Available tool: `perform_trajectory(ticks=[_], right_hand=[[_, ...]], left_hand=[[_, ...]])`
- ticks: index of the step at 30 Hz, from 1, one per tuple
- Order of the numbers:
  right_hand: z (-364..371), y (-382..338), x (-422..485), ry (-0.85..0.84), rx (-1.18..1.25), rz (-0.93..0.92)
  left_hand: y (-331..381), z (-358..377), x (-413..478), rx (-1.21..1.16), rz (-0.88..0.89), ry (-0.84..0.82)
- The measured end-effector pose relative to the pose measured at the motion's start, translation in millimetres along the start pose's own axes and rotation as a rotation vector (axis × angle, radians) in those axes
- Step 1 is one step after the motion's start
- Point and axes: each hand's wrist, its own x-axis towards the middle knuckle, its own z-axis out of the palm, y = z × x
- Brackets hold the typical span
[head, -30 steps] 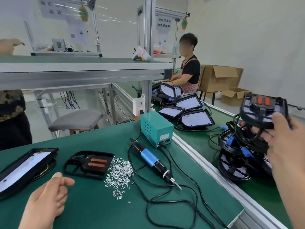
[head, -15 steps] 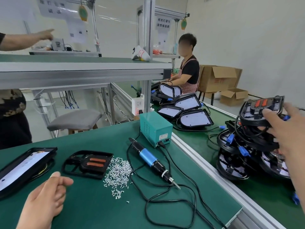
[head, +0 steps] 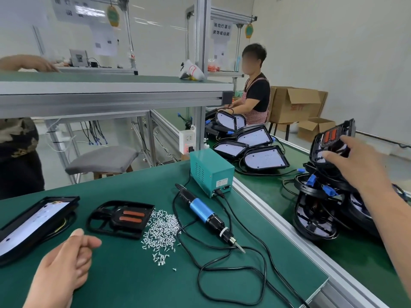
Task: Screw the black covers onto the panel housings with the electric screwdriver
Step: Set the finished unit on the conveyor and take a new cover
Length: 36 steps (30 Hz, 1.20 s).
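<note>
The right hand (head: 360,167) holds the top panel housing (head: 329,137), tilted up, over the pile (head: 315,221) at the conveyor's (head: 367,265) far right, while the left hand (head: 64,265), loosely curled and empty, rests by the bench's (head: 133,287) near edge, closer to the black cover (head: 121,216) and electric screwdriver (head: 205,213).

A factory assembly line, plainly. Long green-matted desk (head: 133,274) framed in aluminium profile (head: 111,98), with an upper shelf and printed station signs (head: 221,30) hanging overhead. Corded electric screwdriver (head: 201,211) wired to a teal power box (head: 211,172), beside a loose heap of small screws (head: 162,230). Identical panel housings (head: 264,160) laid out in a row along the next lane, more stacked black units (head: 315,218) nearby. Further down, an aproned worker (head: 255,96) seated at the same line; open cardboard boxes (head: 293,105) against the white wall.
</note>
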Motion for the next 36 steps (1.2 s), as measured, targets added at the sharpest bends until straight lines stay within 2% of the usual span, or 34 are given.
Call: perform_trajectory(ticks=[8, 16, 26, 36], right_hand=[[25.6, 3.4, -3.5, 0.073, -0.246, -0.08], [19.6, 8.1, 4.1, 0.134, -0.53, -0.183], [35.2, 10.5, 3.0, 0.127, -0.574, -0.285], [59.5, 31.1, -16.7, 0.205, -0.47, -0.347]], left_hand=[[0.8, -2.5, -0.3, -0.006, -0.012, -0.026], [-2.4, -4.6, 0.6, 0.02, 0.014, -0.038], [3.8, -1.8, -5.5, 0.016, 0.029, -0.051], [10.9, -0.3, -13.3, 0.049, 0.04, -0.069]])
